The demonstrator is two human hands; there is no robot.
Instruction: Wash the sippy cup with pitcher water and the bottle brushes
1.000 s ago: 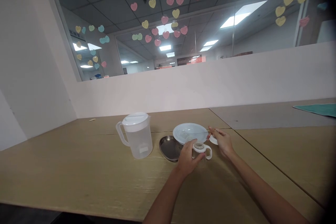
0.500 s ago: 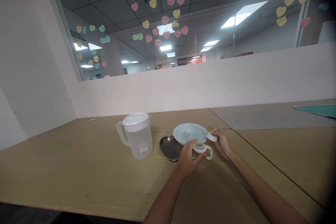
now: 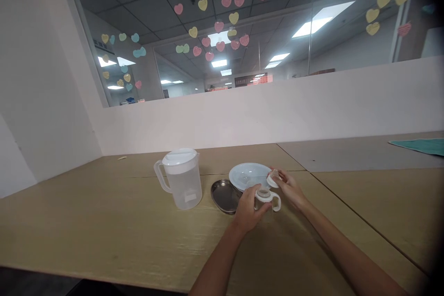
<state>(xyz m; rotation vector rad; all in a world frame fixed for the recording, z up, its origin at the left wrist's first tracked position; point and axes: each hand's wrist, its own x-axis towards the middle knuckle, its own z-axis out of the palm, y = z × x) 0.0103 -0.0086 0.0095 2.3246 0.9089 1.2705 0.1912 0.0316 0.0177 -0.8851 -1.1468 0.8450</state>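
Pale wood-grain worktop fills the lower view, backed by a white partition and glass stuck with paper hearts.

Nearest, the left hand wraps around a small clear cup standing on the worktop; its white collar and loop handle poke out at 3 o'clock from the hand. The left grip is closed around the cup's body. The right hand, at 1 o'clock from the cup, pinches a small white cap between thumb and fingertips, tilted and held just above the cup's open mouth, not touching it as far as can be seen.

The cup looks like thin, light plastic, stiff but easy to tip, so a hold around the body with the base kept down on the worktop seems the steadiest; the handle would give less control. The cap seems very light and smooth, likely to slip, and is best taken by its rim. Whether the cup holds any liquid cannot be told.

Just beyond the hands, at 12 o'clock, sits a white bowl, and a metal tray lies at 10 o'clock from the cup, partly under the bowl's edge. Farther out at 9 o'clock stands a lidded translucent jug. A green cloth lies far off at 2 o'clock.
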